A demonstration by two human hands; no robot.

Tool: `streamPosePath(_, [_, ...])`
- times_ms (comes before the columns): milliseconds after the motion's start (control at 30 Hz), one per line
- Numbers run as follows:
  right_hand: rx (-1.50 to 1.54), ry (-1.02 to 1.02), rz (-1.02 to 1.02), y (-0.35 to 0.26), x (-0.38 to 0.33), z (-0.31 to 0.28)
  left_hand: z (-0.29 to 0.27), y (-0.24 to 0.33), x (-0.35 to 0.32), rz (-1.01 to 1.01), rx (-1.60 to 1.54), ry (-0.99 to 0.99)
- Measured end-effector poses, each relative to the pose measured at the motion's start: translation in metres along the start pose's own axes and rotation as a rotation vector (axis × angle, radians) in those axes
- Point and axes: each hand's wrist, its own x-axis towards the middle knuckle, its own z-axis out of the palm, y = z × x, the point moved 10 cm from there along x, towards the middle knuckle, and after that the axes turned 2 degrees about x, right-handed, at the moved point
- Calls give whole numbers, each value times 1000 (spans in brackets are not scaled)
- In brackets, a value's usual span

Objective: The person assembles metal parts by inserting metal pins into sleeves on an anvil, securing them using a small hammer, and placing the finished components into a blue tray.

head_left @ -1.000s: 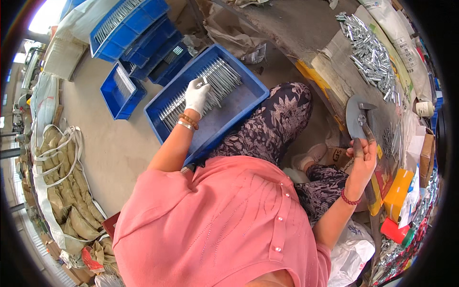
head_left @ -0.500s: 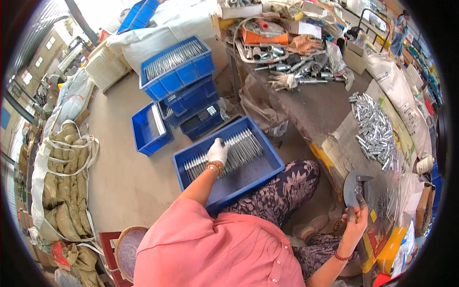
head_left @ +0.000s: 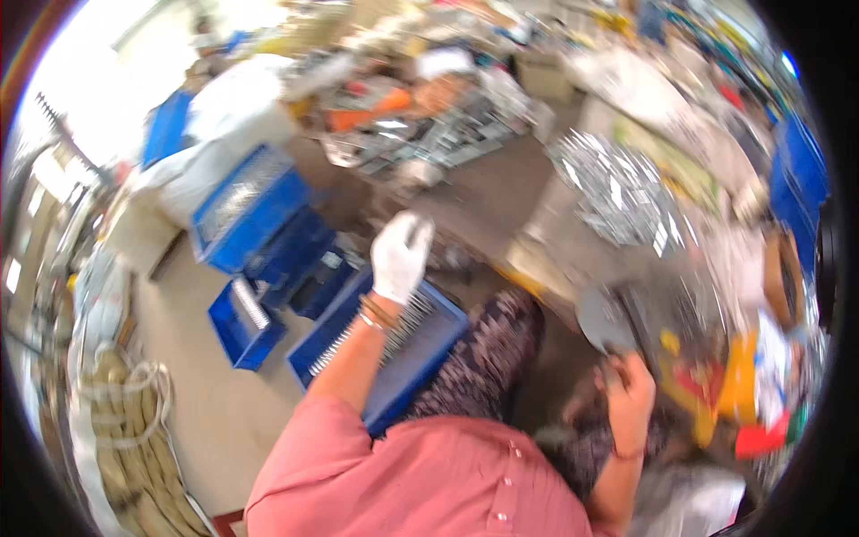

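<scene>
At the centre of the frame we see the left hand [head_left: 403, 255], in a white glove, over the far edge of a blue tray [head_left: 413, 365]; its fingers are curled, but blur keeps us from saying whether they grip anything. Right of centre, the bare right hand [head_left: 631, 389] has its fingers bent near the lower edge of a round grey disc [head_left: 598, 322]; we cannot make out whether they touch it or pinch something.

The tray sits just below centre, with thin metal rods [head_left: 409, 324] lined up in it, beside a patterned trouser leg [head_left: 483, 358]. Further out, we find stacked blue crates [head_left: 273, 201] at upper left, 1 small blue crate [head_left: 242, 349] below them, and a pile of shiny metal parts [head_left: 617, 192] on the bench [head_left: 501, 206] at upper right. Tan sacks [head_left: 121, 447] lie at lower left.
</scene>
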Motion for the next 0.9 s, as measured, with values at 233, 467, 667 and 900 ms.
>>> streamPosePath(233, [-133, 1, -37, 2, -6, -3, 115, 100, 41, 179, -185, -561])
streamPosePath(467, [-185, 18, -47, -7, -24, -19, 211, 166, 41, 360, -143, -675])
streamPosePath(667, [-390, 0, -238, -34, -19, -22, 267, 168, 50, 447, 30, -770])
streamPosePath(900, [-599, 266, -437, -74, 20, -72, 214, 163, 48, 402, 59, -868])
